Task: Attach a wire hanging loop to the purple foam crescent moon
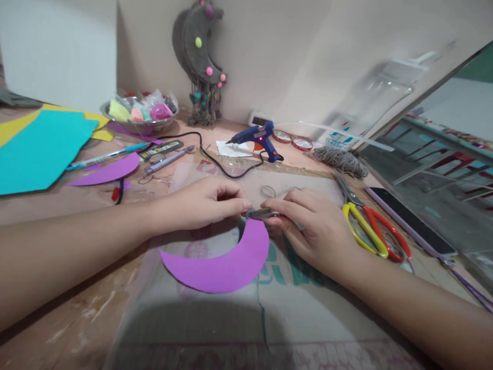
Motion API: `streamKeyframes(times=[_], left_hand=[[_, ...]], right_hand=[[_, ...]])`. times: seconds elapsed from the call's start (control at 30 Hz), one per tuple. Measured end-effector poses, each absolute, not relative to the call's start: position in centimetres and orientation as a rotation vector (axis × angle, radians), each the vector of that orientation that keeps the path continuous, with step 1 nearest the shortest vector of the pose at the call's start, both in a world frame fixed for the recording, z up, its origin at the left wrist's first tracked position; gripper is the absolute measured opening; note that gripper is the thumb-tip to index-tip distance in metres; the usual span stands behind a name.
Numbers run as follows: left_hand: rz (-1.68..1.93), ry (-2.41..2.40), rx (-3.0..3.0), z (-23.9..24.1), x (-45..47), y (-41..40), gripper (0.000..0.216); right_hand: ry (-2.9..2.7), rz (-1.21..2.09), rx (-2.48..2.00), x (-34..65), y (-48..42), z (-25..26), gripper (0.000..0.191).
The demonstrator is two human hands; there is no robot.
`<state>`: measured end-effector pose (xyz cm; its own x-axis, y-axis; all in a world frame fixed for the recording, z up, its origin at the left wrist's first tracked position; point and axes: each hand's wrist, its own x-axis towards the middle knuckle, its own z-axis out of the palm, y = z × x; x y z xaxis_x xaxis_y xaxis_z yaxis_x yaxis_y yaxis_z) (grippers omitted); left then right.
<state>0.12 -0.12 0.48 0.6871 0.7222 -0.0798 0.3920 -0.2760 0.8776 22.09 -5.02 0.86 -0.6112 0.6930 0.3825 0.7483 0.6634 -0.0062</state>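
A purple paper crescent (227,270) lies in front of me, with its broad curve to the lower right and one point to the left. My left hand (208,203) pinches its upper end, where grey cord (252,213) is bunched. My right hand (314,221) is closed, thumb and fingertips on a thin grey strand beside that end. Whether the strand is doubled cannot be made out. Behind the right fingers a loose loop of grey cord (268,191) rests on the plastic-covered board (185,329). The crescent's upper tip is hidden by the fingers.
A blue glue gun (256,135) with a lit red light stands behind my hands, its black cable (202,146) curving leftward. Scissors (365,231) with yellow and red handles and a phone (414,221) lie right. Turquoise paper (46,151) and a bowl (154,125) are left.
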Motion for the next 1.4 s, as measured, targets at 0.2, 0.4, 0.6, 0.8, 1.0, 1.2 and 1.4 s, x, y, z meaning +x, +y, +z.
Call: streamKeyframes(times=[0.2,0.4,0.6,0.8,1.0,1.2,1.4], left_hand=[[0.422,0.84,1.867,0.46,0.02,0.12,0.026],[0.424,0.793,1.832,0.57,-0.05,0.1,0.023],[0.418,0.784,1.851,0.53,-0.1,0.16,0.024],[0.418,0.795,1.843,0.19,-0.12,0.29,0.025],[0.45,0.78,1.868,0.28,-0.07,0.25,0.024],[0.448,0.824,1.848,0.8,0.14,-0.03,0.025],[0.455,0.829,1.878,0.69,0.21,-0.04,0.025]], right_hand=[[-2.514,-0.207,-1.114,22.04,-4.93,0.8,0.025],[-2.507,-0.131,-1.129,21.94,-5.05,0.89,0.026],[-2.479,-0.063,-1.125,21.87,-5.09,0.92,0.025],[-2.464,-0.034,-1.099,21.85,-5.04,0.74,0.025],[-2.463,-0.032,-1.101,21.97,-4.96,0.58,0.024],[-2.443,-0.048,-1.148,22.1,-5.24,0.91,0.027],[-2.479,-0.097,-1.106,22.02,-5.06,0.68,0.027]])
